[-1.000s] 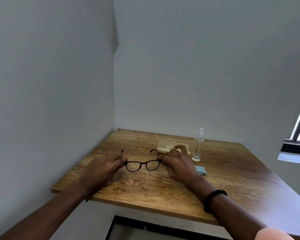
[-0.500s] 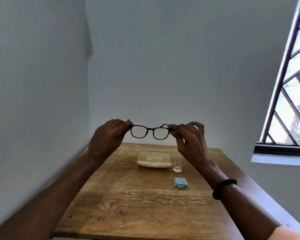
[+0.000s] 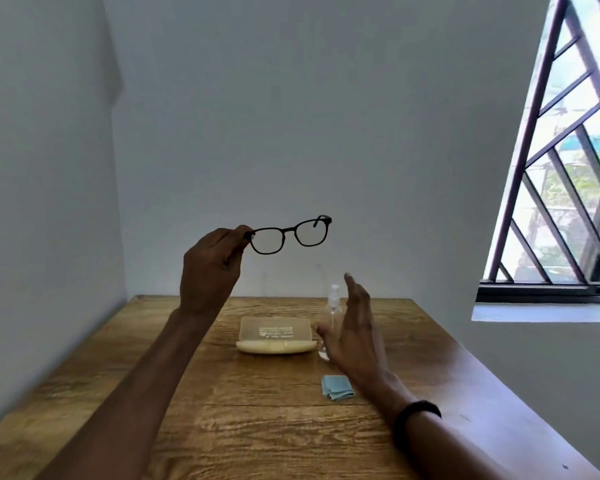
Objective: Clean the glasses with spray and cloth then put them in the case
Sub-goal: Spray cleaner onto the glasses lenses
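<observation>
Left hand pinches glasses aloft (right hand spread beside spray bottle).

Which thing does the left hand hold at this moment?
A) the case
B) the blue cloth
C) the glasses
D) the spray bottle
C: the left hand pinches the glasses by one end of the frame, up in the air, while the spray bottle, the blue cloth and the case are on the table.
</observation>
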